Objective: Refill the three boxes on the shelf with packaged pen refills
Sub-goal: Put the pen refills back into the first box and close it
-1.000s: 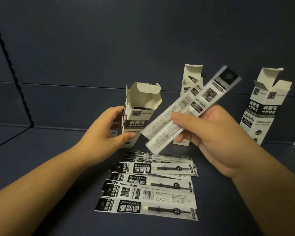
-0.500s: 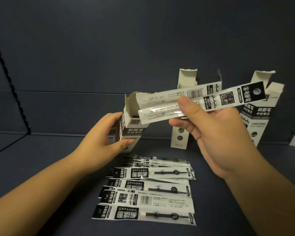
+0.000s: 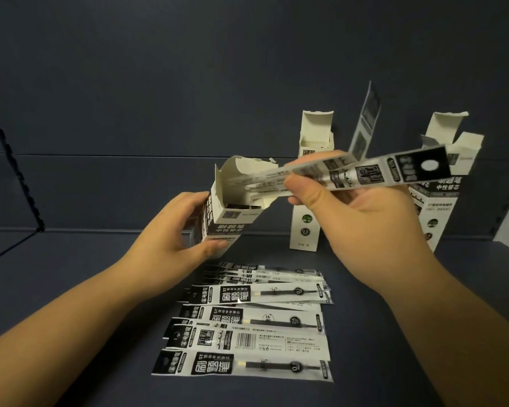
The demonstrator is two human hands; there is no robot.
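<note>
The right hand's fingers (image 3: 306, 189) pinch a small bundle of packaged pen refills (image 3: 365, 171) near their middle, thumb on the near face and the other fingers curled behind. This grip leaves the plain ends free to lead while the black header ends trail out to the right. The packets lie almost level, tipped slightly down to the left, and their leading ends already sit at or just inside the mouth of the open box (image 3: 229, 207). The right hand (image 3: 362, 218) has its palm turned inward, wrist bent, forearm coming in from the lower right.

The left hand's fingers (image 3: 215, 246) wrap the lower body of that box, thumb across the front face and the rest behind, so it cannot slide or topple as the packets go in. The box is tilted with its open mouth toward the right hand, flaps spread, which appears meant to line the opening up with the packets. The left hand (image 3: 171, 236) sits low near the shelf (image 3: 71, 274), forearm reaching from the lower left.

Toward the back of the shelf stand the other two boxes, both open-topped: the middle box (image 3: 306, 230) upright just behind the right hand, and the right box (image 3: 435, 218) near the right edge, leaning slightly. A packet (image 3: 365, 121) rises behind the right hand beside the middle box; whether it stands in that box cannot be told. The loose refill packets (image 3: 247, 342) lie fanned in overlapping rows at the front middle of the shelf, within easy reach of both hands.
</note>
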